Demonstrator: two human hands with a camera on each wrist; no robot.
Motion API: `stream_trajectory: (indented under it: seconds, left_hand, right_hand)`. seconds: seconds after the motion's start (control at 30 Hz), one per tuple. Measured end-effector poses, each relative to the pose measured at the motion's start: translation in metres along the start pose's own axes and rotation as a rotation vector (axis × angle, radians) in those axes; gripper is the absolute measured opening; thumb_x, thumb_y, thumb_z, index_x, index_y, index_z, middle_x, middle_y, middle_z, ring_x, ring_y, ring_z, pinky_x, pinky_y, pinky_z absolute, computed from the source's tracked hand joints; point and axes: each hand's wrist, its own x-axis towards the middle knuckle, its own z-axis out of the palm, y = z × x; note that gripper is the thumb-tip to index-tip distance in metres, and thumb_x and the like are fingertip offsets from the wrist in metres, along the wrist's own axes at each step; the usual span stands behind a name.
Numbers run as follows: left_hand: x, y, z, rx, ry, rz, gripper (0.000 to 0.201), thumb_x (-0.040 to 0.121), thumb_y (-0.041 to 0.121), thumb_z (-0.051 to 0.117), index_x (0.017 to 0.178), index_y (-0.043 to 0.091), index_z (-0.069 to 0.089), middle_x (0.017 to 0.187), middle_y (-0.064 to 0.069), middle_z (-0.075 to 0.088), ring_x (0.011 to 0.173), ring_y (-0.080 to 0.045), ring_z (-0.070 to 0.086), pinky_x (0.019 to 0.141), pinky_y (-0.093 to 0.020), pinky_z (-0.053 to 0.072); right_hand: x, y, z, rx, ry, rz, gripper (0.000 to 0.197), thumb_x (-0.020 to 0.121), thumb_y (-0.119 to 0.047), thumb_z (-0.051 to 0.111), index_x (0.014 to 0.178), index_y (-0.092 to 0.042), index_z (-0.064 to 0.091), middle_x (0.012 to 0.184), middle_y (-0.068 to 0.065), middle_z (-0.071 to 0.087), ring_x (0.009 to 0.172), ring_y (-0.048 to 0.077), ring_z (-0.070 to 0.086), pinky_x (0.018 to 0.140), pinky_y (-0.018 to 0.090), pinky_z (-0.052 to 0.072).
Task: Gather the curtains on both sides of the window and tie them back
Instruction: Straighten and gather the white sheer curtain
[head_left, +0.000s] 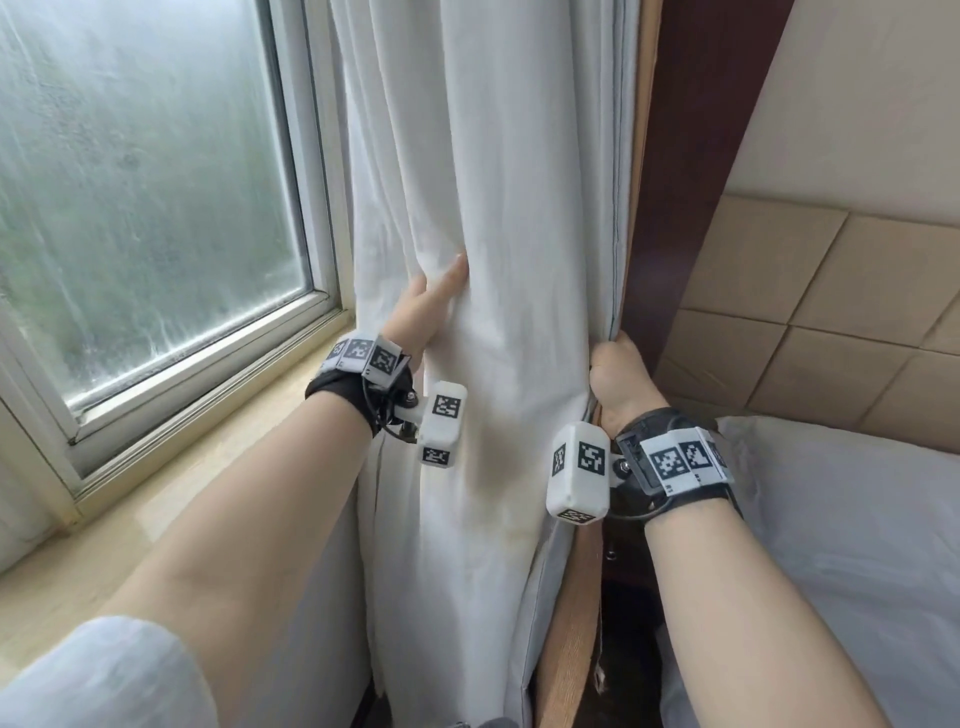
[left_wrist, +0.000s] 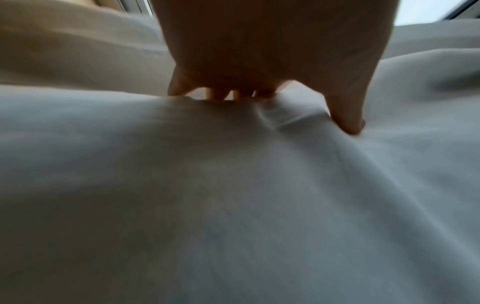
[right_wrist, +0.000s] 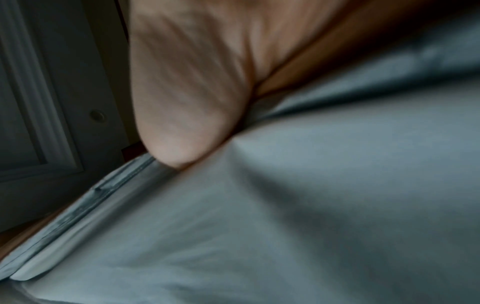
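A white curtain (head_left: 493, 208) hangs bunched in folds to the right of the window. My left hand (head_left: 426, 306) grips the bundle's left side, thumb lying on the front and fingers hidden behind the cloth. In the left wrist view the left hand (left_wrist: 259, 51) curls its fingers over a fold of the curtain (left_wrist: 233, 195). My right hand (head_left: 621, 382) clutches the curtain's right hem beside the dark wooden frame. Close up, the right hand (right_wrist: 187, 82) pinches the hemmed edge of the curtain (right_wrist: 311, 205). Both hands hold it at about sill height.
The frosted window (head_left: 130, 182) and its beige sill (head_left: 156, 493) lie to the left. A dark wooden frame (head_left: 691, 156) stands right behind the curtain. Padded wall panels (head_left: 805, 322) and white bedding (head_left: 857, 545) fill the right side.
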Motion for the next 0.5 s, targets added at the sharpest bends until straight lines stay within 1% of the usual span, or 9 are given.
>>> stream_trajectory:
  seconds: [0.03, 0.1, 0.13, 0.17, 0.23, 0.3, 0.33, 0.43, 0.5]
  left_hand:
    - [0.001, 0.001, 0.003, -0.004, 0.024, 0.033, 0.069, 0.073, 0.064, 0.064, 0.127, 0.023, 0.052, 0.118, 0.007, 0.066, 0.107, -0.011, 0.063, 0.093, -0.032, 0.050]
    - [0.001, 0.002, 0.007, 0.022, 0.106, 0.090, 0.034, 0.084, 0.048, 0.061, 0.107, 0.022, 0.062, 0.109, 0.000, 0.069, 0.103, -0.016, 0.065, 0.093, -0.033, 0.052]
    - [0.002, 0.001, 0.007, 0.046, 0.140, 0.103, 0.028, 0.085, 0.048, 0.059, 0.096, 0.023, 0.064, 0.105, -0.003, 0.070, 0.100, -0.019, 0.066, 0.094, -0.035, 0.051]
    - [0.004, -0.002, 0.006, 0.061, 0.166, 0.113, 0.030, 0.084, 0.052, 0.057, 0.087, 0.023, 0.063, 0.099, -0.005, 0.069, 0.094, -0.020, 0.066, 0.094, -0.039, 0.050]
    - [0.005, -0.007, 0.004, 0.096, 0.219, 0.113, 0.036, 0.088, 0.054, 0.048, 0.080, 0.020, 0.059, 0.088, -0.004, 0.064, 0.082, -0.019, 0.060, 0.088, -0.039, 0.049]
    - [0.003, -0.007, 0.001, 0.121, 0.281, 0.132, 0.041, 0.097, 0.046, 0.038, 0.090, 0.014, 0.061, 0.093, -0.004, 0.063, 0.086, -0.020, 0.057, 0.084, -0.031, 0.046]
    - [0.000, -0.006, -0.001, 0.153, 0.310, 0.144, 0.043, 0.099, 0.043, 0.034, 0.098, 0.010, 0.061, 0.098, -0.006, 0.062, 0.093, -0.021, 0.057, 0.085, -0.028, 0.043]
    - [-0.011, -0.005, -0.008, 0.343, 0.395, 0.205, 0.054, 0.101, 0.042, 0.023, 0.126, 0.004, 0.054, 0.120, -0.015, 0.060, 0.117, -0.026, 0.052, 0.100, -0.027, 0.034]
    - [-0.017, -0.008, -0.014, 0.456, 0.466, 0.231, 0.054, 0.101, 0.042, 0.021, 0.131, 0.006, 0.049, 0.125, -0.015, 0.057, 0.120, -0.029, 0.050, 0.102, -0.030, 0.032]
  right_hand:
    - [0.001, 0.001, 0.000, -0.005, -0.004, 0.001, 0.035, 0.089, 0.010, 0.034, 0.117, 0.005, 0.054, 0.088, 0.009, 0.063, 0.080, 0.023, 0.061, 0.069, 0.031, 0.055]
    - [0.003, 0.003, 0.001, -0.008, -0.012, 0.002, 0.035, 0.088, 0.010, 0.035, 0.117, 0.006, 0.055, 0.089, 0.010, 0.063, 0.083, 0.026, 0.061, 0.075, 0.036, 0.054]
    - [0.003, 0.004, 0.001, -0.008, -0.018, -0.007, 0.034, 0.088, 0.011, 0.035, 0.114, 0.005, 0.056, 0.088, 0.010, 0.063, 0.082, 0.025, 0.060, 0.078, 0.037, 0.053]
    - [0.004, 0.004, 0.001, -0.009, -0.013, -0.020, 0.033, 0.087, 0.012, 0.035, 0.108, 0.002, 0.059, 0.085, 0.008, 0.062, 0.080, 0.024, 0.060, 0.077, 0.036, 0.052]
    - [0.005, 0.002, -0.001, -0.009, 0.022, -0.059, 0.032, 0.086, 0.013, 0.035, 0.094, -0.005, 0.060, 0.078, 0.004, 0.060, 0.072, 0.017, 0.058, 0.067, 0.028, 0.053]
    - [0.010, 0.001, -0.004, -0.047, 0.113, -0.129, 0.031, 0.084, 0.014, 0.036, 0.087, -0.006, 0.059, 0.073, 0.001, 0.058, 0.067, 0.013, 0.055, 0.056, 0.018, 0.050]
    - [0.013, 0.000, -0.005, -0.081, 0.161, -0.168, 0.031, 0.082, 0.015, 0.036, 0.087, -0.005, 0.060, 0.071, 0.000, 0.057, 0.068, 0.014, 0.054, 0.055, 0.018, 0.048]
    - [0.015, -0.002, -0.004, -0.205, 0.288, -0.256, 0.038, 0.079, 0.014, 0.034, 0.103, 0.004, 0.062, 0.086, 0.005, 0.060, 0.085, 0.018, 0.055, 0.067, 0.020, 0.043]
    - [0.014, -0.001, 0.001, -0.296, 0.349, -0.312, 0.043, 0.080, 0.014, 0.033, 0.113, 0.005, 0.059, 0.098, 0.009, 0.060, 0.091, 0.017, 0.054, 0.072, 0.014, 0.038]
